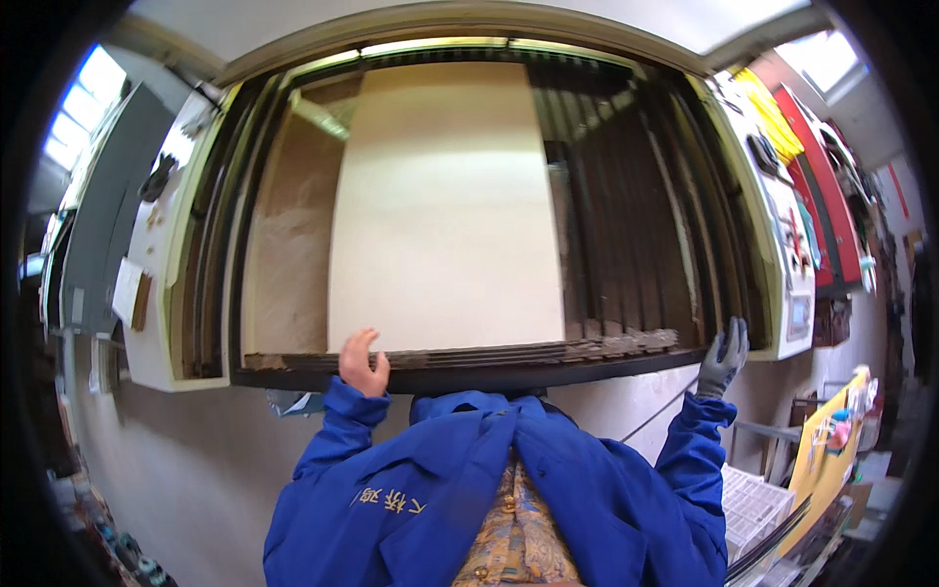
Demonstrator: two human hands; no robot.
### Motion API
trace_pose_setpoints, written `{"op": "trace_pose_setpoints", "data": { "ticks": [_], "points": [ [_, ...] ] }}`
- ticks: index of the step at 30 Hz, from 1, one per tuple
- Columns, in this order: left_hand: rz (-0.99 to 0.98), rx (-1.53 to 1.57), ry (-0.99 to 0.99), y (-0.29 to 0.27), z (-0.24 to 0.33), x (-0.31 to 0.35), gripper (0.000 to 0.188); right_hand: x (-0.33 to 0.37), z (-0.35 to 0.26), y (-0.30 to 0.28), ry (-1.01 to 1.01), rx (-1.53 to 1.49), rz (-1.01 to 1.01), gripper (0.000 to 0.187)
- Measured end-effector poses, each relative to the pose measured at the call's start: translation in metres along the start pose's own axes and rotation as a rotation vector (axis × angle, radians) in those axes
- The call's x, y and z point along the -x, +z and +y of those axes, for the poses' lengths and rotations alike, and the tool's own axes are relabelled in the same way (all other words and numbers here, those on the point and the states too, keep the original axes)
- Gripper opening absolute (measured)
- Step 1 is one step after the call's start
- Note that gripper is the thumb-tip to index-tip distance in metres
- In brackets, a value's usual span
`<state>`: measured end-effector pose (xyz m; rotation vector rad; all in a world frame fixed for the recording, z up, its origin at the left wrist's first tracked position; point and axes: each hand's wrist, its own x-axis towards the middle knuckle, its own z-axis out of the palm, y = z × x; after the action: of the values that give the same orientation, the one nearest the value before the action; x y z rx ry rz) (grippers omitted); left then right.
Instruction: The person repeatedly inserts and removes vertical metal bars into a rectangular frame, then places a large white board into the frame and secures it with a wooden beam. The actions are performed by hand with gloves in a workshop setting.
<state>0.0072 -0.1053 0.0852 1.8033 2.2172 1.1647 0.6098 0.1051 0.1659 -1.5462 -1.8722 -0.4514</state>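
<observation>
A large pale rectangular sheet [445, 205] lies across the dark slatted bed [626, 215] of a wide machine in front of me. My left hand [364, 362], bare, is at the bed's front edge by the sheet's near left corner. Its fingers are apart and slightly curved, with nothing in them. My right hand [724, 360] wears a grey glove and rests at the front right corner of the machine's frame. Its fingers stretch forward over the edge, holding nothing that I can see.
A brown panel [293, 235] lies left of the sheet. Dark rails run along both sides of the bed. The machine's right ledge carries yellow coiled tubing [768, 112] and small tools; a red machine [817, 196] stands beyond. Below right are a yellow board [827, 445] and stacked paper [753, 509].
</observation>
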Motion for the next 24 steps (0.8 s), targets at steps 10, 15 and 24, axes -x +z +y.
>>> {"op": "trace_pose_setpoints", "data": {
  "ticks": [10, 15, 24],
  "points": [
    [-0.399, 0.452, 0.255, 0.182, 0.22, 0.038, 0.029, -0.042, 0.308, -0.041, 0.433, 0.038, 0.475, 0.031],
    [-0.493, 0.398, -0.059, 0.19, 0.229, 0.047, 0.023, -0.05, 0.387, -0.026, 0.654, 0.092, 0.156, 0.029],
    [-0.458, 0.443, -0.244, 0.216, 0.247, 0.058, 0.018, -0.053, 0.384, -0.031, 0.631, 0.318, -0.18, 0.041]
  ]
}}
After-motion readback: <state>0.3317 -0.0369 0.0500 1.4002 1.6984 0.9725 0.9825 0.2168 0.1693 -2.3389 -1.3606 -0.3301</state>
